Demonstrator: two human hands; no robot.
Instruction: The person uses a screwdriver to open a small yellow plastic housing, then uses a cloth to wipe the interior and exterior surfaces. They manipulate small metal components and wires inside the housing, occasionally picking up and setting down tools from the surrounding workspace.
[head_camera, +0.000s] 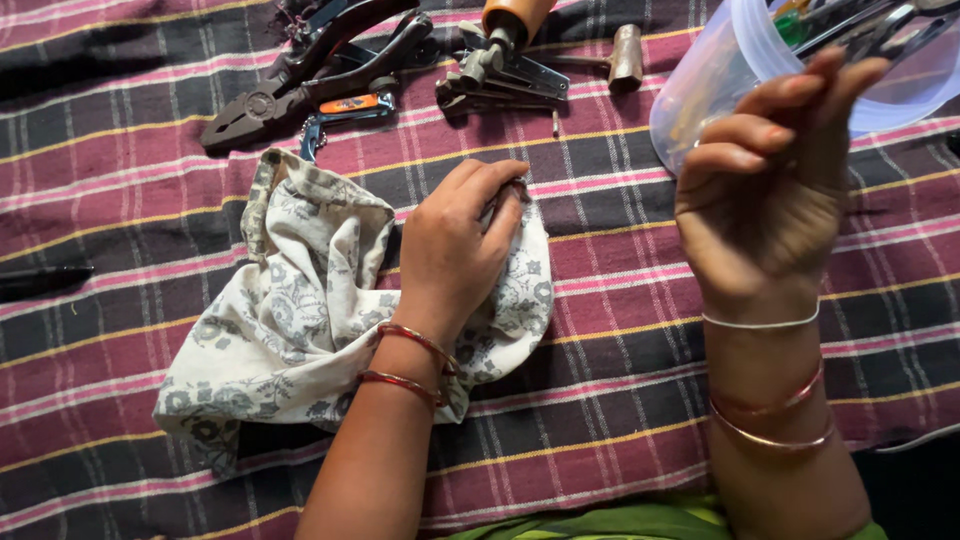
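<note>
Resting on a crumpled floral cloth (300, 300), the left hand (455, 245) lies knuckles up with the wrist bent slightly, its fingers curled down and bunching a fold of the fabric at the cloth's upper right edge. Two red bangles (410, 360) ring that forearm, which crosses the cloth's lower right corner. The cloth itself sits on a maroon and grey checked blanket (600, 400). To the right of the cloth, the right hand (765, 200) is raised off the blanket, back of the hand toward the camera, fingers loosely bent and spread apart, gripping nothing; the fingertips come close to the rim of a clear plastic container (720, 80) lying tilted with tools inside. Whether they touch it cannot be told. Beyond the cloth, above its top edge, lie black pliers (290, 85) and a folding multi-tool (500, 75).
</note>
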